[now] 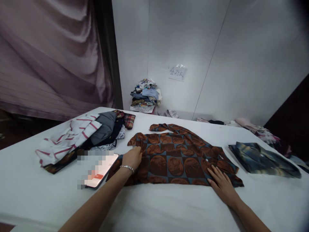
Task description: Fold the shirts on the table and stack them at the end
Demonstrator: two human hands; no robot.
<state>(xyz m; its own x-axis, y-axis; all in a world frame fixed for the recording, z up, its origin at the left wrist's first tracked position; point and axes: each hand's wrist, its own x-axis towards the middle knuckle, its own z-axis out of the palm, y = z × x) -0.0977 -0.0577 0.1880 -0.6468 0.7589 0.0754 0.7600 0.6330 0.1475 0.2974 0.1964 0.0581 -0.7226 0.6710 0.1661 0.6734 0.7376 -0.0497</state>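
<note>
A brown shirt with a pattern of large rust circles (178, 154) lies spread on the white table (169, 209), one sleeve folded across its far edge. My left hand (132, 158), a silver bracelet on its wrist, pinches the shirt's left edge between closed fingers. My right hand (222, 183) lies flat with fingers spread on the shirt's near right corner, pressing it onto the table.
A phone (101, 172) with a lit screen lies left of the shirt. Behind it sits a pile of clothes (79, 137) topped by a white red-striped garment. A folded dark patterned garment (263, 159) lies at right. More clothes (145, 95) are stacked against the far wall.
</note>
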